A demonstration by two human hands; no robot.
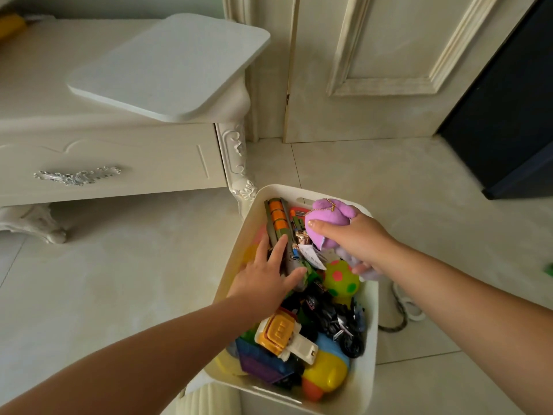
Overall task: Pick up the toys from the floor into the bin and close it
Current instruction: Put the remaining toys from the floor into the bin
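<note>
Fingers of my left hand [264,278] lie spread on toys in the cream plastic bin [370,313], my right hand [356,238] clutching a purple plush toy [326,221] above pale floor tiles [119,280].

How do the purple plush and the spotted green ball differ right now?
The purple plush is held in the right hand above the bin; the spotted green ball lies loose in the bin among the other toys. The plush is soft, fuzzy, plain purple with a thin gold chain; the ball is smooth and shiny, green with pink spots. The hand's fingers dent the plush; the ball keeps its round shape. Both are small toys at the bin's far right side.
</note>
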